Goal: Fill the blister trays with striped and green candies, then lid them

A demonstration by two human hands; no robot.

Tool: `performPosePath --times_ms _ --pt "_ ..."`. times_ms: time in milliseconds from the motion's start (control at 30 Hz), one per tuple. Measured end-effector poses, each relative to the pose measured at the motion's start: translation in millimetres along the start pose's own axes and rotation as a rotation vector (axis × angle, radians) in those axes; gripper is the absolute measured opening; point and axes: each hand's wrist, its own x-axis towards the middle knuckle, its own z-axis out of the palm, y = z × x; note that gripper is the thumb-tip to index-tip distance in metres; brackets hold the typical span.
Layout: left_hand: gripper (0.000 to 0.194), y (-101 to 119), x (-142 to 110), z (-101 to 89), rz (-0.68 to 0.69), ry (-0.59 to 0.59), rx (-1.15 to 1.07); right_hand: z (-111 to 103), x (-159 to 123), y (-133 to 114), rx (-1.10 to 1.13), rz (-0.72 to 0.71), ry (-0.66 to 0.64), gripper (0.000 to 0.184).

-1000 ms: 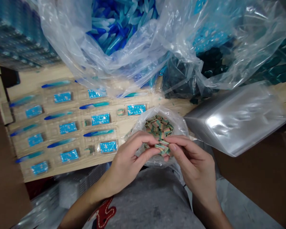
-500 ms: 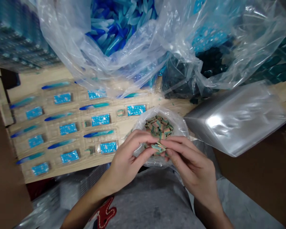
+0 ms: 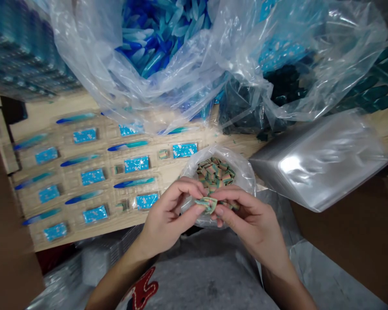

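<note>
Packets [image 3: 136, 164] and blue sticks [image 3: 134, 183] sit in trays [image 3: 129, 193], squares [image 3: 163, 153] show in only some, and our left hand [image 3: 166, 224] and right hand [image 3: 257, 226] pinch a loose bunch [image 3: 208, 204] of them.

head view: from the head, forward and down
left hand [image 3: 170, 215], right hand [image 3: 257, 224]: near, below centre
table [image 3: 170, 172]: from above (sole view)

Left hand [image 3: 168, 217], right hand [image 3: 260, 228] and small pieces [image 3: 208, 204] farther left.
</note>
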Motion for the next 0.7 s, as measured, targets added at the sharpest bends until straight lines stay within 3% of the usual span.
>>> performPosePath --times_ms 200,333,433,700 --pt "0.006 -0.5 0.3 -2.0 -0.132 0.070 -0.093 5.4 0.1 0.4 -0.037 0.020 0.043 0.019" --pt "0.009 1.2 1.5 -7.4 -0.202 0.011 -0.134 2.0 -0.9 -1.9 -0.074 0.021 0.067 0.019" --pt "0.013 3.6 3.0 -8.1 -0.202 -0.047 -0.041 -2.3 -2.2 -2.5 -0.157 -0.027 0.079 0.023" --pt "0.009 7.2 4.1 -3.6 -0.081 0.004 0.123 -4.4 -7.9 -0.4 -0.314 -0.116 0.107 0.026"
